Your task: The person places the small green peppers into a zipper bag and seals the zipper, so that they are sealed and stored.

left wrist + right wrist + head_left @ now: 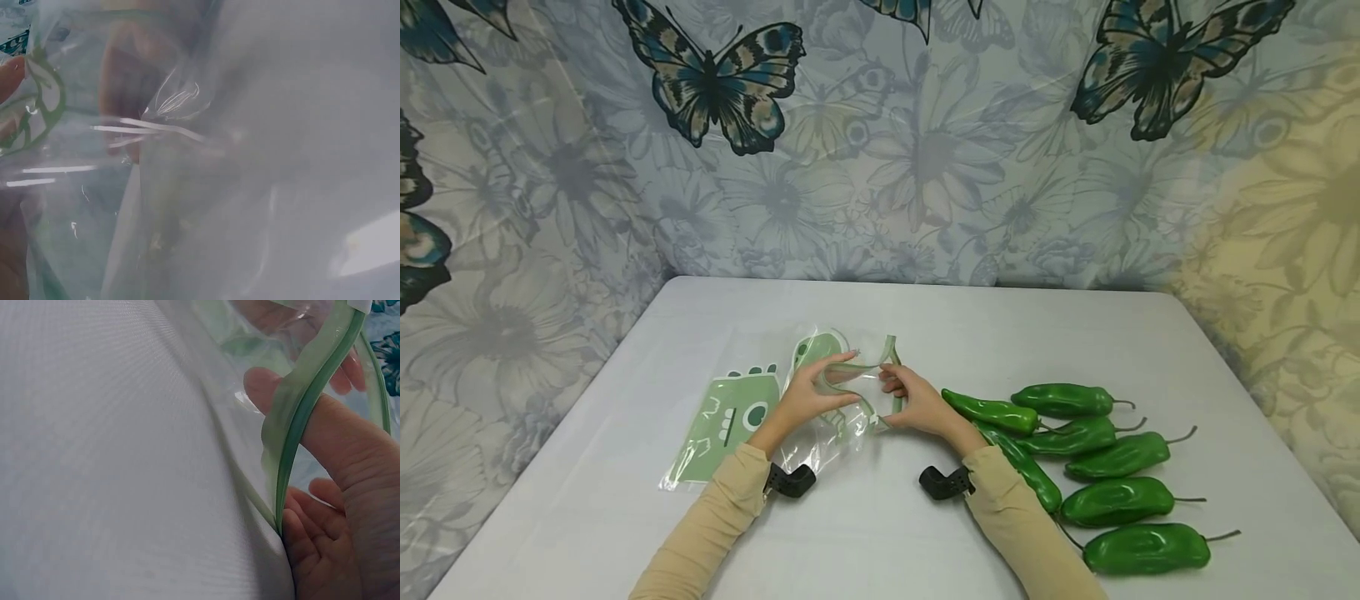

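Between both hands stands a clear zip bag [850, 417] with a green print and a green zip strip, its mouth spread apart. The left hand [808, 396] grips the bag from the left, thumb and fingers set wide on either side of the mouth; clear film covers much of the left wrist view. At the opposite end of the mouth, the right hand [917, 400] holds the zip edge. In the right wrist view its thumb [325, 431] crosses the green strip [300, 419], while the other fingers curl lower down beside it.
A second zip bag [730, 425] with a green one-eyed face lies flat on the white table [880, 533] at left. Several green peppers [1120, 500] lie at right, some close beside the right forearm. Butterfly-patterned fabric [925, 167] hangs behind the table.
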The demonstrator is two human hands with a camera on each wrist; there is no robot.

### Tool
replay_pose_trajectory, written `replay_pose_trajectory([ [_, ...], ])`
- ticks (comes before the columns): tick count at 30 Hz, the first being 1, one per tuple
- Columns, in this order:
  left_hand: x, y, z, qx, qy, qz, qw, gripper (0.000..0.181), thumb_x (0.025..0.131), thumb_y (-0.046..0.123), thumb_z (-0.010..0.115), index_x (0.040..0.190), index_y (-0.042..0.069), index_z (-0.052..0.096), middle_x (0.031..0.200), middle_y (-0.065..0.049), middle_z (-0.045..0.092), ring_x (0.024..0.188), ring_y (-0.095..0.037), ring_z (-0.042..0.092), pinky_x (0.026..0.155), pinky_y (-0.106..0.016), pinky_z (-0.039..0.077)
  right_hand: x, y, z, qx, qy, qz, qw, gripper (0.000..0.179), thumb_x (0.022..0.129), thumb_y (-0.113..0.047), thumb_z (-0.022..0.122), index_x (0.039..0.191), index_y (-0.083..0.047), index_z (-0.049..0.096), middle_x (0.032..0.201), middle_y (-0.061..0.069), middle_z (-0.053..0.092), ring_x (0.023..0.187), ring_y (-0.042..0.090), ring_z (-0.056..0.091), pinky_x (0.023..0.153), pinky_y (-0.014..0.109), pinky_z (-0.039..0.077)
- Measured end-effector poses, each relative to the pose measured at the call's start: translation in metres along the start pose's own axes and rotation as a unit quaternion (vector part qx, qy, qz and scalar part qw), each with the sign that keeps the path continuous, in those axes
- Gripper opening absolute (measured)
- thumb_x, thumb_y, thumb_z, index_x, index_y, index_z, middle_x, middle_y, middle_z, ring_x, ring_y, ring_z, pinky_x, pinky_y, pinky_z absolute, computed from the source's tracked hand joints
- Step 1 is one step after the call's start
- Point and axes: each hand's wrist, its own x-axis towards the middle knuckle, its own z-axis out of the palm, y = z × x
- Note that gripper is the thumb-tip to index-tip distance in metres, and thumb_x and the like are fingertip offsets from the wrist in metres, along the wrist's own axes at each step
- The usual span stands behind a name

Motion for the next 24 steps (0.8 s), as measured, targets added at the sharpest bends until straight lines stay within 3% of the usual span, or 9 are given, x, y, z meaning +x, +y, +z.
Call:
replay_pose_trajectory([
  [5,0.001,0.001,-0.001,-0.016,-0.007,0.011,0.9998,0.049,0.066,-0.008,0.074,0.111,-0.011,0.055,0.112,-0.022,0.056,0.106,-0.032,0.051,0.094,-0.04,0.037,-0.003,-0.021,-0.005,0.009,-0.001,0.002,1.0,0.07,0.068,0.007,0.072,0.125,0.02,0.033,0.118,0.033,0.043,0.1,0.043,0.048,0.085,0.05,0.041],
  [16,0.0,0.004,-0.003,0.008,0.033,0.032,0.9989,0.054,0.059,-0.008,0.079,0.108,-0.013,0.056,0.108,-0.024,0.057,0.104,-0.037,0.051,0.093,-0.038,0.039,-0.003,-0.021,-0.004,0.047,0.028,0.005,0.9985,0.066,0.069,0.01,0.071,0.124,0.02,0.036,0.116,0.033,0.046,0.099,0.045,0.049,0.085,0.052,0.041],
  [21,-0.002,0.005,-0.004,-0.007,0.048,0.026,0.9985,0.055,0.059,-0.009,0.078,0.108,-0.012,0.056,0.109,-0.023,0.057,0.105,-0.032,0.051,0.094,-0.036,0.038,-0.003,-0.018,-0.003,0.077,0.071,-0.003,0.9946,0.063,0.069,0.009,0.072,0.122,0.019,0.039,0.111,0.033,0.049,0.095,0.045,0.051,0.083,0.051,0.042],
  [24,-0.003,0.003,-0.004,-0.035,0.06,0.019,0.9974,0.055,0.059,-0.012,0.077,0.11,-0.013,0.055,0.11,-0.024,0.056,0.105,-0.029,0.052,0.094,-0.036,0.038,-0.005,-0.018,-0.003,0.11,0.115,-0.016,0.9871,0.057,0.07,0.01,0.071,0.119,0.018,0.043,0.106,0.034,0.051,0.09,0.046,0.051,0.081,0.052,0.043],
])
